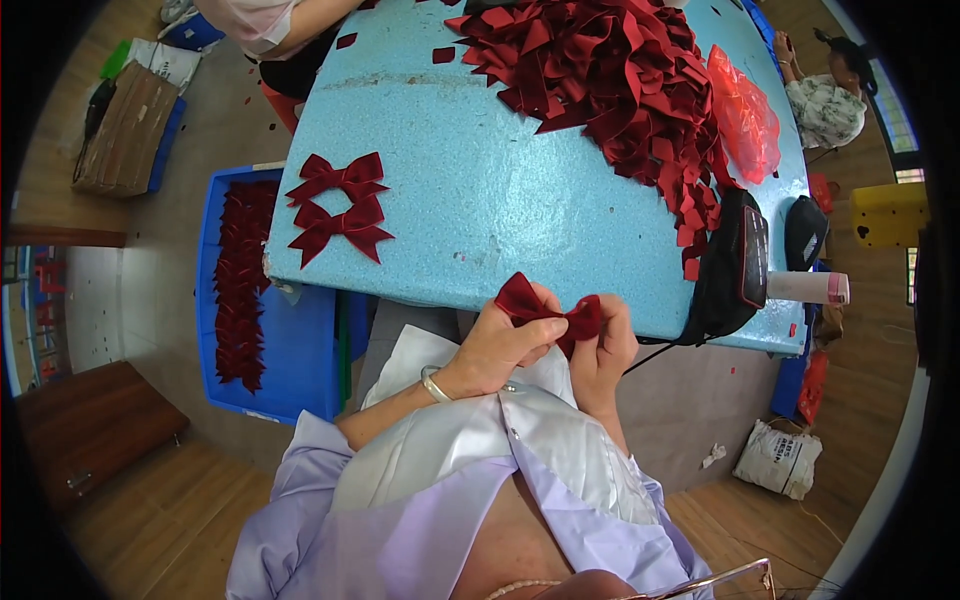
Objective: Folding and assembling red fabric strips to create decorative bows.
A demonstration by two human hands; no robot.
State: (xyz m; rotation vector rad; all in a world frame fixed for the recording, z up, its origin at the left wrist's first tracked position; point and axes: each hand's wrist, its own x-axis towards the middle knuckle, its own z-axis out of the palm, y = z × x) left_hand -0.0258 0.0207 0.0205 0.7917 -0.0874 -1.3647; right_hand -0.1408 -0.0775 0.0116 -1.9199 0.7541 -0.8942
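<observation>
Close to my body, just off the near edge of the blue table [430, 280], I hold a dark red velvet bow [548, 309] between both hands. My left hand [505, 345] pinches its middle, the thumb lying across the knot. On the bow's right loop my right hand [606, 350] is closed, with its fingertips partly hidden behind the fabric. Two finished-looking bows, an upper one [335, 178] and a lower one [342, 228], lie one above the other on the table's left side. A large heap of red bows and ribbon pieces [610, 80] covers the far right.
Left of the table stands a blue bin [300, 350] with rows of red bows [238, 290]. A black pouch [735, 265], a pink-capped bottle [808, 288] and a red plastic bag [745, 120] sit along the right edge. Another person's arm [300, 25] is at the far left; one more person sits far right.
</observation>
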